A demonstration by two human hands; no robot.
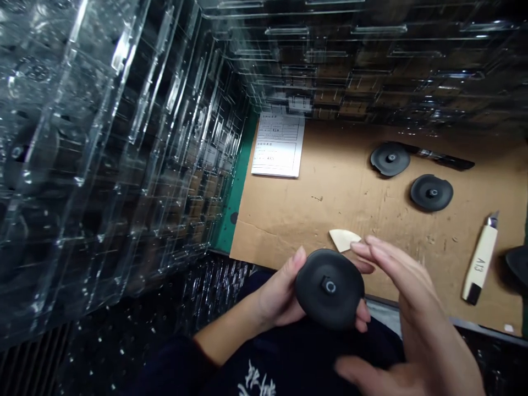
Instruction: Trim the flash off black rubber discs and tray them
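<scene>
A round black disc point(313, 305) with a small raised hub at its centre rests in my left hand point(284, 291), which grips it from below with the thumb at the upper left rim. To the right of the disc my right hand point(416, 313) is held open, thumb and fingers spread apart, holding nothing that I can see. Just beyond its fingertips a cream wedge-shaped piece point(343, 239) lies on the cardboard. Two similar black discs point(390, 158) lie farther back at the right.
Stacked clear plastic trays point(136, 154) rise on the left and along the back. On the cardboard point(280, 214) lie printed slips point(277, 146), a black marker point(443, 158) and a cream-handled knife point(480, 261). Another dark part point(517, 267) sits at the right edge.
</scene>
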